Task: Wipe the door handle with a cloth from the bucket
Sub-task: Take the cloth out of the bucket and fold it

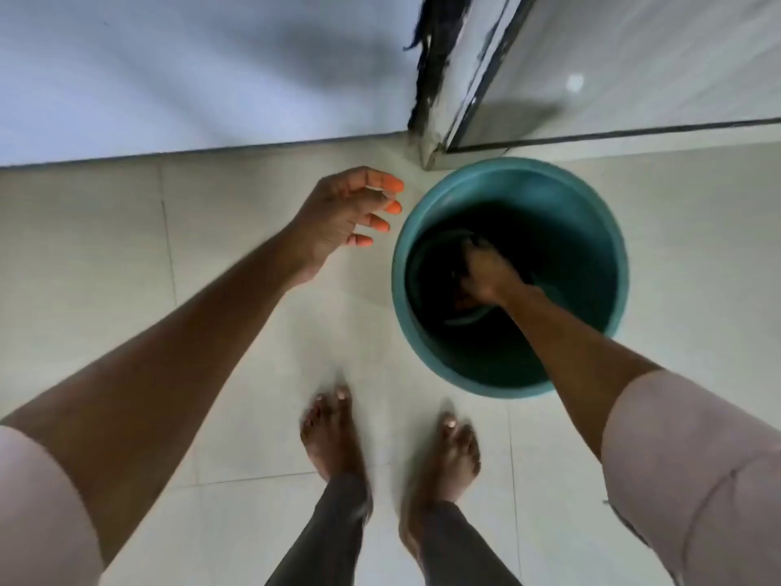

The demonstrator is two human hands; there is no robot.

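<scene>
A teal plastic bucket (591,196) stands on the tiled floor, right of centre. My right hand (486,274) reaches down inside it and is closed around a dark cloth (460,270) at the bottom; the cloth is hard to make out in the shadow. My left hand (346,213) hovers just left of the bucket's rim, fingers spread and holding nothing. No door handle is in view.
A white door or wall panel (190,78) fills the top left. A worn door frame edge (439,78) rises just behind the bucket, with a glass panel (634,69) to its right. My bare feet (334,433) stand on pale floor tiles below the bucket.
</scene>
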